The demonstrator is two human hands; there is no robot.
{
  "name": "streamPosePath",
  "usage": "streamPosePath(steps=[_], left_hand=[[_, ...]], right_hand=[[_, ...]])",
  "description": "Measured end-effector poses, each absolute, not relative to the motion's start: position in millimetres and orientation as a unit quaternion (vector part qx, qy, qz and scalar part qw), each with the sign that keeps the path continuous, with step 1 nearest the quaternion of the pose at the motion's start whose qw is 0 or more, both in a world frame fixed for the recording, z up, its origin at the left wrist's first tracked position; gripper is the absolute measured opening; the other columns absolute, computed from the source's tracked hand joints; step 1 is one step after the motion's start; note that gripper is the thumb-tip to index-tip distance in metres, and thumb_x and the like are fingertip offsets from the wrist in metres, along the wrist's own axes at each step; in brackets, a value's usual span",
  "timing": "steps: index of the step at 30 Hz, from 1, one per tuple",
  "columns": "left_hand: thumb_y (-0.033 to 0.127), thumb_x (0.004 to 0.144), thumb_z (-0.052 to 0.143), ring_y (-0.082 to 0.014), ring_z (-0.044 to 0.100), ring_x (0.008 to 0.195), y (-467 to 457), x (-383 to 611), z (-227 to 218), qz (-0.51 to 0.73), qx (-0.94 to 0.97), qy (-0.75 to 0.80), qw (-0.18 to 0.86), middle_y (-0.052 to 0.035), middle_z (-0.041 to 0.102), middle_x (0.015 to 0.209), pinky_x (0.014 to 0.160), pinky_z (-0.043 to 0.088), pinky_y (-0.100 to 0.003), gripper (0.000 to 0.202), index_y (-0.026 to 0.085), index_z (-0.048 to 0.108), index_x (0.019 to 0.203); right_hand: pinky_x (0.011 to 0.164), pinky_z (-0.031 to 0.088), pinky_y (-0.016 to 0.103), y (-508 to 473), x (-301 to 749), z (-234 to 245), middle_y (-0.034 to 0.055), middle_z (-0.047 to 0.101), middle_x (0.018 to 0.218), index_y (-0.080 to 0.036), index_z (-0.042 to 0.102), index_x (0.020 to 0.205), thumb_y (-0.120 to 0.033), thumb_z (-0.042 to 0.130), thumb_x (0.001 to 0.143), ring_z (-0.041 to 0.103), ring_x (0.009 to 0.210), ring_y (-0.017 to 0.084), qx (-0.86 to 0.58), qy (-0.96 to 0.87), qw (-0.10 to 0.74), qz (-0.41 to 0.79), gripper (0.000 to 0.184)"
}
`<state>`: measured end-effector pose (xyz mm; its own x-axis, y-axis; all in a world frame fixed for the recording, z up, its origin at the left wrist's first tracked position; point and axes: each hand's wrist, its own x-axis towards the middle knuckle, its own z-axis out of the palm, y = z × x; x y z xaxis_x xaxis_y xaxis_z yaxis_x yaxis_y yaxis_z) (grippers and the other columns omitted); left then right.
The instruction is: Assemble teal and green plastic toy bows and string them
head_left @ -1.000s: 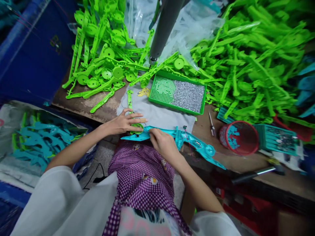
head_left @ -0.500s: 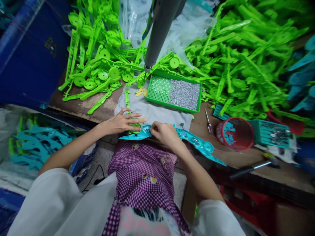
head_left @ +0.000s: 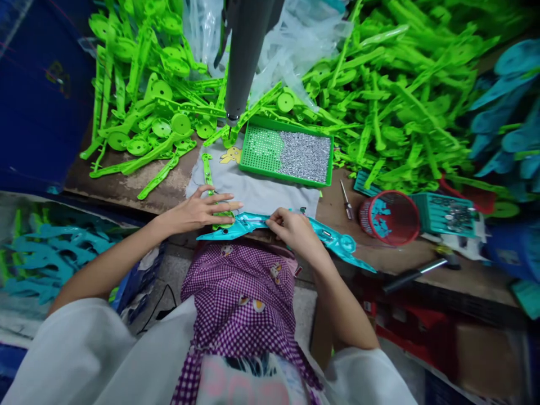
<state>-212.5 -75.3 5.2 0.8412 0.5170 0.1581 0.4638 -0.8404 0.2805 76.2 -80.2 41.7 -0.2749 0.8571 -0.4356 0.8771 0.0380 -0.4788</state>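
Observation:
A long turquoise plastic shell [head_left: 240, 226] lies along the table's front edge, hollow side up. My left hand [head_left: 198, 212] rests with fingers stretched out over a slim lime-green plastic part [head_left: 206, 169] and reaches the shell's left end. My right hand [head_left: 291, 229] is pinched closed at the middle of the shell. Whatever sits between its fingertips is too small to make out. A small dark piece [head_left: 302, 211] shows just behind the right hand. Beneath the work is a grey cloth [head_left: 274, 197] with a yellow rabbit print.
A green tray [head_left: 287, 179] of small metal screws stands behind the hands, under a hanging electric screwdriver [head_left: 244, 62]. Piles of lime-green parts [head_left: 405, 112] lie behind. On the right are a screwdriver [head_left: 346, 202], a red basket [head_left: 394, 239], a teal tray [head_left: 442, 216] and a black-handled tool [head_left: 413, 275].
The view has shifted slightly, moving the table's contents leftward. My right hand has slid a little to the right along the turquoise shell, uncovering more of its middle. My left hand keeps its place.

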Motion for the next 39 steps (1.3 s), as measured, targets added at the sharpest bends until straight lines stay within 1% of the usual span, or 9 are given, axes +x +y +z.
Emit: streamPosePath(steps=[9, 14, 17, 20, 25, 28, 34, 36, 39], left_hand=[[0.016, 0.093, 0.051, -0.0183, 0.036, 0.139, -76, -212, 5, 0.095, 0.957, 0.256, 0.094, 0.0032, 0.047, 0.146, 0.112, 0.019, -0.046, 0.042, 0.041, 0.052, 0.127], [0.014, 0.092, 0.051, -0.0178, 0.037, 0.139, -76, -212, 6, 0.097, 0.959, 0.25, 0.091, 0.0031, 0.046, 0.146, 0.112, 0.02, -0.045, 0.044, 0.041, 0.052, 0.127], [0.014, 0.093, 0.051, -0.0181, 0.038, 0.139, -76, -212, 5, 0.104, 0.962, 0.242, 0.073, 0.0021, 0.047, 0.146, 0.112, 0.02, -0.046, 0.043, 0.04, 0.052, 0.127], [0.014, 0.093, 0.052, -0.0179, 0.039, 0.138, -76, -212, 2, 0.111, 0.963, 0.242, 0.051, 0.0018, 0.047, 0.146, 0.111, 0.02, -0.045, 0.042, 0.039, 0.053, 0.126], [0.015, 0.09, 0.057, -0.0183, 0.039, 0.137, -77, -212, -1, 0.128, 0.962, 0.238, 0.044, 0.0005, 0.048, 0.145, 0.111, 0.022, -0.044, 0.043, 0.038, 0.053, 0.126], [0.015, 0.088, 0.058, -0.0187, 0.039, 0.137, -79, -212, -5, 0.133, 0.96, 0.242, 0.041, -0.001, 0.047, 0.146, 0.111, 0.022, -0.045, 0.045, 0.037, 0.053, 0.128], [0.003, 0.08, 0.058, -0.0209, 0.044, 0.133, -82, -211, -12, 0.15, 0.943, 0.282, 0.093, -0.0006, 0.045, 0.148, 0.109, 0.025, -0.044, 0.058, 0.042, 0.057, 0.124], [0.001, 0.081, 0.053, -0.0207, 0.045, 0.133, -82, -209, -14, 0.16, 0.928, 0.317, 0.113, -0.001, 0.043, 0.149, 0.108, 0.026, -0.044, 0.061, 0.042, 0.057, 0.125], [0.006, 0.087, 0.049, -0.0219, 0.044, 0.133, -83, -208, -15, 0.21, 0.881, 0.407, 0.121, -0.0065, 0.041, 0.15, 0.107, 0.029, -0.045, 0.054, 0.036, 0.054, 0.131]], right_hand=[[0.06, 0.021, 0.031, -79, 67, 39, 0.0028, 0.069, 0.076, -0.023, 0.066, 0.082, -0.024, 0.052, 0.084, 0.054, 0.065, 0.016, 0.609, 0.763, 0.048, -0.209, 0.014], [0.069, 0.019, 0.035, -82, 65, 34, 0.0066, 0.065, 0.084, -0.018, 0.064, 0.069, -0.023, 0.053, 0.086, 0.051, 0.084, 0.02, 0.575, 0.812, 0.018, -0.094, 0.02], [0.07, 0.018, 0.035, -83, 66, 32, 0.0072, 0.063, 0.082, -0.017, 0.063, 0.068, -0.023, 0.052, 0.087, 0.049, 0.085, 0.021, 0.578, 0.812, 0.031, -0.073, 0.023], [0.072, 0.019, 0.036, -92, 68, 37, 0.0078, 0.064, 0.088, -0.018, 0.064, 0.08, -0.028, 0.049, 0.091, 0.049, 0.088, 0.023, 0.583, 0.811, 0.023, -0.052, 0.021], [0.084, 0.022, 0.038, -118, 61, 40, 0.0073, 0.066, 0.111, -0.023, 0.063, 0.111, -0.029, 0.042, 0.097, 0.053, 0.098, 0.021, 0.535, 0.839, -0.09, -0.043, 0.026], [0.086, 0.023, 0.038, -126, 53, 31, 0.0068, 0.067, 0.116, -0.023, 0.063, 0.115, -0.033, 0.042, 0.098, 0.055, 0.102, 0.02, 0.484, 0.865, -0.095, -0.092, 0.029], [0.096, 0.022, 0.042, -126, 53, 15, 0.0064, 0.069, 0.116, -0.025, 0.064, 0.113, -0.038, 0.041, 0.098, 0.056, 0.107, 0.021, 0.503, 0.849, -0.097, -0.127, 0.031], [0.1, 0.019, 0.044, -126, 53, 13, 0.006, 0.069, 0.115, -0.025, 0.065, 0.113, -0.038, 0.043, 0.097, 0.057, 0.107, 0.021, 0.507, 0.847, -0.112, -0.116, 0.03], [0.101, 0.017, 0.045, -125, 52, 9, 0.0063, 0.07, 0.114, -0.025, 0.065, 0.113, -0.035, 0.045, 0.096, 0.058, 0.105, 0.022, 0.521, 0.838, -0.139, -0.082, 0.028]])
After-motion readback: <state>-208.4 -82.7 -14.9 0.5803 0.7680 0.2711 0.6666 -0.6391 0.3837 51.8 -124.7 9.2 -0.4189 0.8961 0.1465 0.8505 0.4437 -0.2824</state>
